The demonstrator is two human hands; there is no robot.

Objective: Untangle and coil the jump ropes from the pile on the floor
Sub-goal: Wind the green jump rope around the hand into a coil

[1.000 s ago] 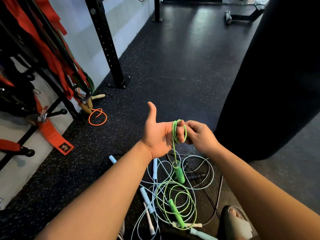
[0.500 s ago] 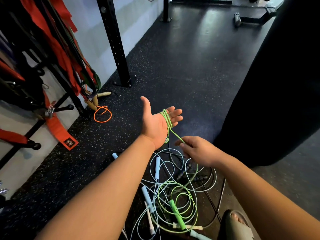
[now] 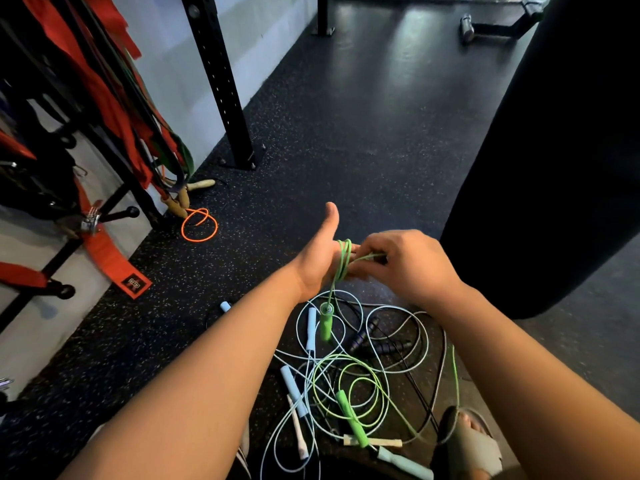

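Head view, nearest first: at the feet, the tangled pile of pale-blue, black and green jump ropes (image 3: 346,368) sprawls on the black speckled rubber floor (image 3: 346,133). Just above it, the left hand (image 3: 317,263) is held flat, thumb up, with the thin lime-green plastic jump rope (image 3: 341,258) looped round it and its green foam handle (image 3: 325,323) dangling. The right hand (image 3: 410,266) pinches the cord. Coiling is under way, I'd say; next comes another turn, easing slack free of the tangle. The left fingertips are hidden and the loop count is unclear. Beyond, the big black punching bag (image 3: 554,168) is cut off.
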